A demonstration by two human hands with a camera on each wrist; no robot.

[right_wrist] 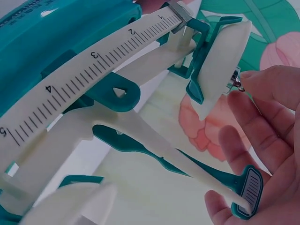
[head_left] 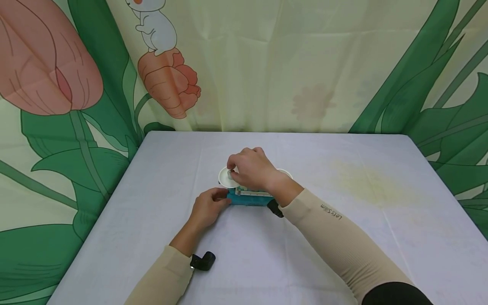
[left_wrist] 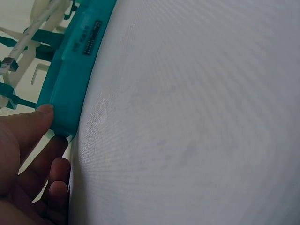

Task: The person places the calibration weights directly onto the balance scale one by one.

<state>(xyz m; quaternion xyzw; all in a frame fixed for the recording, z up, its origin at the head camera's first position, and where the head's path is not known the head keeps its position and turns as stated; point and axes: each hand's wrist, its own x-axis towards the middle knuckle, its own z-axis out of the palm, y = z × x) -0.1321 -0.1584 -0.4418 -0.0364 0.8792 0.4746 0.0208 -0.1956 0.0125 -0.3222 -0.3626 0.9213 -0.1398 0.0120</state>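
A toy balance scale with a teal base [head_left: 248, 200] stands on the table. My left hand [head_left: 207, 206] grips the left end of the base [left_wrist: 70, 93], thumb on its upper face and a fingertip at its end. Over the left white pan [head_left: 225, 180], my right hand [head_left: 253, 169] pinches a small shiny metal weight [right_wrist: 233, 80] between thumb and index finger. The weight is at the pan's surface [right_wrist: 222, 61]. A white beam with a printed ruler [right_wrist: 89, 70] carries a grey slider [right_wrist: 179, 16]. The pointer's tip [right_wrist: 247, 206] appears by my right hand's lower fingers.
The scale's right pan [head_left: 286, 172] is partly hidden behind my right wrist. White cloth [head_left: 343, 245] covers the table, with a faint yellowish stain [head_left: 367, 182] at right. A printed curtain [head_left: 259, 63] hangs behind the table's back edge.
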